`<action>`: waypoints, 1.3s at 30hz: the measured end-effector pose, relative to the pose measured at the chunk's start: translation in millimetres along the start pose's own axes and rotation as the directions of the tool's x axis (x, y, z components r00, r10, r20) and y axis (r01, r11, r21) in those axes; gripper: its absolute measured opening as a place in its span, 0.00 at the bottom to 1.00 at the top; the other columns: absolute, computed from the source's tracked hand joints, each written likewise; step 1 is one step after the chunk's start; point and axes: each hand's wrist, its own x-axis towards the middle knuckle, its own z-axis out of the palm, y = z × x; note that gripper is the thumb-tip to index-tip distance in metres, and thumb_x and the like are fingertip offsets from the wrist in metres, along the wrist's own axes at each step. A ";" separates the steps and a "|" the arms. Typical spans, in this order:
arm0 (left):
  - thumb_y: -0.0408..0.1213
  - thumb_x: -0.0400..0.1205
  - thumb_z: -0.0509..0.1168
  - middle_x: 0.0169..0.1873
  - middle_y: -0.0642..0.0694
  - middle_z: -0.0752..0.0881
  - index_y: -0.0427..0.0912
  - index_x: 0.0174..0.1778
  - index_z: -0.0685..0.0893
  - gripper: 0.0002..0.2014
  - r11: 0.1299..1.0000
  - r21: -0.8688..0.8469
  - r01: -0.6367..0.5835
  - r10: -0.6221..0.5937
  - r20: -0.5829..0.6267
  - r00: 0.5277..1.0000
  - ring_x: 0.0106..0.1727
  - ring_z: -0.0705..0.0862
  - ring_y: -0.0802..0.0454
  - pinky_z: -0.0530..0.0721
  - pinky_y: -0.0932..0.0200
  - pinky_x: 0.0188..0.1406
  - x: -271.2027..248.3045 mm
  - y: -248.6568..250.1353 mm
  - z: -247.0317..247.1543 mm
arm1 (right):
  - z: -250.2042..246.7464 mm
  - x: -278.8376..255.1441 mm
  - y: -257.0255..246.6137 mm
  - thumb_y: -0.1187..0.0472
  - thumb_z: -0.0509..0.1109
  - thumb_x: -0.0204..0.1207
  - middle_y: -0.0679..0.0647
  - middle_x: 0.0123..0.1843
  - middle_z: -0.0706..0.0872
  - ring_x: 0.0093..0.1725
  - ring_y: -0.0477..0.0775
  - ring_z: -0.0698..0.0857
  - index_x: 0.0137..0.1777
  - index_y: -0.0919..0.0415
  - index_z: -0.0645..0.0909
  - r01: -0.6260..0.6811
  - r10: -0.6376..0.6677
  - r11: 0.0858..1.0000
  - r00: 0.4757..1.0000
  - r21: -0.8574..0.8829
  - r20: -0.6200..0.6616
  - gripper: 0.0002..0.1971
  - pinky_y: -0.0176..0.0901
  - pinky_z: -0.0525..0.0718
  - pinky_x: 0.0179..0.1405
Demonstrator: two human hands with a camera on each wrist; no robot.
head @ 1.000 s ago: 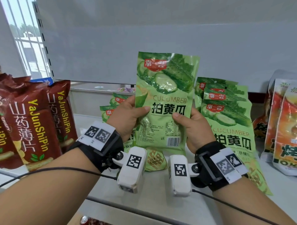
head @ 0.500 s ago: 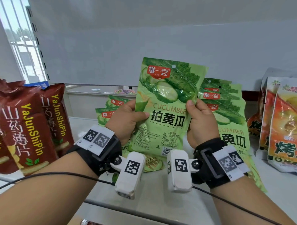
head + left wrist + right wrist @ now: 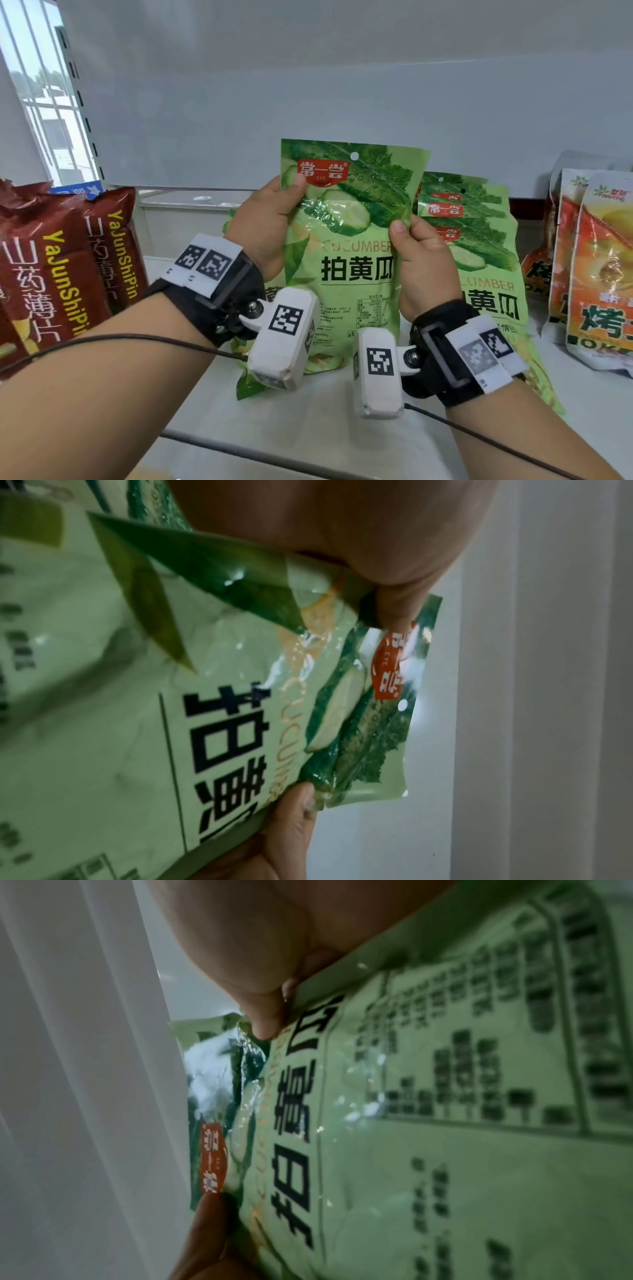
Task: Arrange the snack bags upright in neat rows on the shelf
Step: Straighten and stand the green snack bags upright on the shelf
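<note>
A green cucumber snack bag stands upright between both hands, its bottom near the white shelf. My left hand grips its upper left edge, thumb on the front by the red logo. My right hand pinches its right edge at mid height. Both wrist views show the same bag close up with thumbs on it. A row of matching cucumber bags leans upright just behind and to the right. More green bags lie low behind the left hand.
Dark red yam-chip bags stand at the left. Orange snack bags stand at the right. A grey back panel closes the shelf behind. A window is at far left. The shelf's front edge runs below my wrists.
The held cucumber bag has come down and gone slightly right toward the row. My left hand slid up to the bag's top corner; the right hand moved up its right edge.
</note>
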 end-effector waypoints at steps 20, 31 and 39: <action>0.49 0.87 0.55 0.45 0.44 0.92 0.41 0.58 0.83 0.17 0.965 0.053 0.258 -0.253 -0.077 0.964 0.42 0.91 0.49 0.89 0.53 0.33 -17.9 -18.3 -15.8 | 1.2 -6.9 2.7 0.53 0.74 0.71 0.45 0.46 0.83 0.37 0.34 0.82 0.49 0.48 0.78 0.001 0.057 0.948 0.984 -0.318 0.172 0.09 0.26 0.77 0.32; 0.67 0.81 0.40 0.45 0.43 0.91 0.43 0.52 0.86 0.37 0.988 0.090 0.129 -0.127 -0.030 0.991 0.43 0.89 0.48 0.84 0.56 0.43 -14.6 -17.6 -14.8 | -10.6 -3.1 -5.1 0.67 0.66 0.77 0.48 0.48 0.86 0.37 0.42 0.87 0.66 0.52 0.73 -0.026 0.072 0.872 0.994 -0.489 0.076 0.19 0.35 0.84 0.30; 0.60 0.86 0.46 0.31 0.48 0.88 0.41 0.44 0.84 0.29 0.988 0.082 0.131 -0.122 -0.114 0.986 0.28 0.83 0.55 0.77 0.63 0.26 -5.9 -30.2 -14.1 | -2.5 9.6 10.5 0.60 0.65 0.80 0.59 0.62 0.82 0.58 0.61 0.84 0.76 0.60 0.67 -0.241 0.385 0.674 0.921 -0.698 0.054 0.25 0.56 0.81 0.64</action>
